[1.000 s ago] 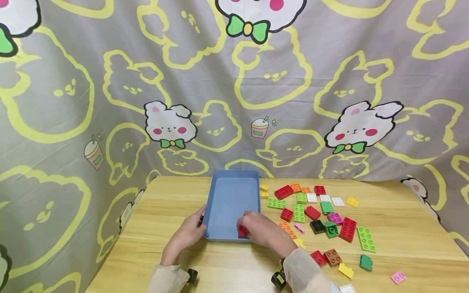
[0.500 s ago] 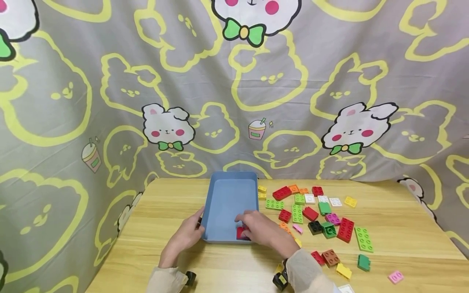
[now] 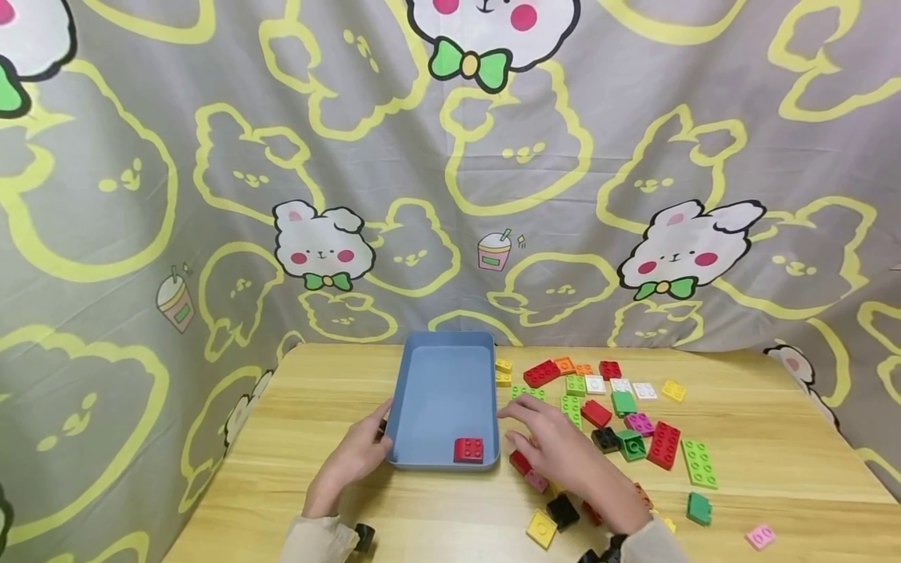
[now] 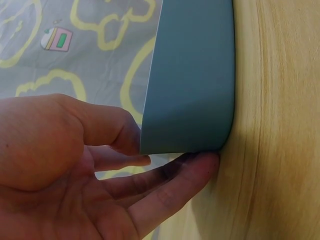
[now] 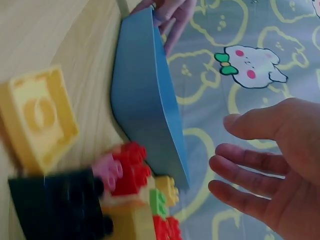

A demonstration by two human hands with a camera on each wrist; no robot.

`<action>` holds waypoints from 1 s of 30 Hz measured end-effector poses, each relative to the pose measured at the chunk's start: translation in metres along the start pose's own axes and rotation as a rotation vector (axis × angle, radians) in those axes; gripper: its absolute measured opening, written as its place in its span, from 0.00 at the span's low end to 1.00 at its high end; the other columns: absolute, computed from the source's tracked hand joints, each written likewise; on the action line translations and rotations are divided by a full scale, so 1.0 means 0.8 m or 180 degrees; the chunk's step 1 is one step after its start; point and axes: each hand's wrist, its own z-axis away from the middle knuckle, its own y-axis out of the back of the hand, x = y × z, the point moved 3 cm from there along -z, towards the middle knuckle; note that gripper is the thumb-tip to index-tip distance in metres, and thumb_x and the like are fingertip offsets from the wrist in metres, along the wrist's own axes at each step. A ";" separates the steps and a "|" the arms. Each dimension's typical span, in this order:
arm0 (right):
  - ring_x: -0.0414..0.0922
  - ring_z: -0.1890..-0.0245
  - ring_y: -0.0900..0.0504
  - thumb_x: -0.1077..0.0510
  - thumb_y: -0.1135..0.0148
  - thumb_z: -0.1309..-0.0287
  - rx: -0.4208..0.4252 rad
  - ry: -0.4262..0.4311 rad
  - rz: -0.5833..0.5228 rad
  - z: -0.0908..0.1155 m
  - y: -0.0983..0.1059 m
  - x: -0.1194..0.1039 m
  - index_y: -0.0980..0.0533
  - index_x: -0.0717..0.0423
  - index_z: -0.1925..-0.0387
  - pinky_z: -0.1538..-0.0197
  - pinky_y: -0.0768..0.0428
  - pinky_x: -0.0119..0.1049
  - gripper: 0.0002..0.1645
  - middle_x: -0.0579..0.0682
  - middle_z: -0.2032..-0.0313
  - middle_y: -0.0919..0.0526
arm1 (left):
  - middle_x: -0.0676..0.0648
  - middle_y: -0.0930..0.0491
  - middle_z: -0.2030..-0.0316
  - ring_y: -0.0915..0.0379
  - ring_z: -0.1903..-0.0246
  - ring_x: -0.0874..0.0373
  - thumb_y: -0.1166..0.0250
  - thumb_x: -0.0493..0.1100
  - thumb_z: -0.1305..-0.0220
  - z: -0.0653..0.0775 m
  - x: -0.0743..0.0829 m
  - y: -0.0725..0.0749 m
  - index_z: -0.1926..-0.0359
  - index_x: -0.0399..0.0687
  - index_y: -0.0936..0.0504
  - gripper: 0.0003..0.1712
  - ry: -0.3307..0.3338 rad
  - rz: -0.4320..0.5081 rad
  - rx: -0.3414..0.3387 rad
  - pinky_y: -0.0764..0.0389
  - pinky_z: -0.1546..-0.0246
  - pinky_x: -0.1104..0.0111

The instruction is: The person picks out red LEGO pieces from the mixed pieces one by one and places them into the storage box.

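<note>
A shallow blue tray (image 3: 445, 391) lies on the table, with red studded building bricks (image 3: 468, 450) in its near right corner. At the tray's left wall, my left hand (image 3: 359, 451) holds it; the left wrist view has the thumb at the rim of the tray (image 4: 190, 80) and fingertips by its lower edge. My right hand (image 3: 556, 446) is just right of the tray, fingers spread and apart, holding nothing. Beneath it are a red brick (image 3: 521, 461) and a pink brick (image 3: 536, 480), also seen in the right wrist view beside the tray (image 5: 137, 70).
Many coloured bricks are scattered right of the tray, among them a black brick (image 3: 563, 511), a yellow brick (image 3: 541, 529) and a long lime brick (image 3: 699, 464). A patterned curtain (image 3: 436, 195) hangs behind the wooden table (image 3: 281, 438).
My right hand has let go of the red bricks in the tray's near right corner and moved right, out over the loose bricks. My left hand stays at the tray's side.
</note>
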 end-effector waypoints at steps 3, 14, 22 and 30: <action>0.42 0.49 0.23 0.54 0.36 0.38 -0.0084 -0.0239 0.0038 0.013 0.008 0.005 0.21 0.44 0.45 0.49 0.19 0.43 0.19 0.42 0.48 0.22 | 0.36 0.23 0.61 0.30 0.64 0.52 0.48 0.25 0.41 0.001 -0.002 -0.001 0.27 0.26 0.45 0.39 -0.0018 0.0028 -0.0012 0.25 0.68 0.61; 0.47 0.44 0.23 0.56 0.33 0.42 -0.0011 -0.0284 -0.0093 0.045 0.034 0.027 0.23 0.47 0.42 0.49 0.19 0.45 0.25 0.46 0.45 0.20 | 0.36 0.23 0.59 0.30 0.64 0.52 0.48 0.25 0.39 0.001 -0.002 -0.004 0.27 0.27 0.46 0.38 -0.0042 0.0026 -0.0077 0.25 0.69 0.61; 0.48 0.53 0.19 0.57 0.34 0.41 -0.0299 -0.0385 -0.0134 0.057 0.050 0.039 0.19 0.51 0.50 0.54 0.17 0.46 0.16 0.49 0.52 0.17 | 0.37 0.23 0.59 0.31 0.65 0.53 0.49 0.25 0.38 0.000 0.000 -0.003 0.26 0.29 0.47 0.39 -0.0058 0.0021 -0.0119 0.27 0.70 0.62; 0.49 0.58 0.18 0.58 0.31 0.45 -0.0778 -0.0866 -0.0237 0.069 0.068 0.049 0.18 0.50 0.61 0.55 0.18 0.52 0.08 0.46 0.61 0.16 | 0.36 0.24 0.58 0.31 0.64 0.52 0.49 0.25 0.39 -0.001 0.001 -0.001 0.26 0.28 0.46 0.39 -0.0019 0.0003 -0.0079 0.28 0.70 0.61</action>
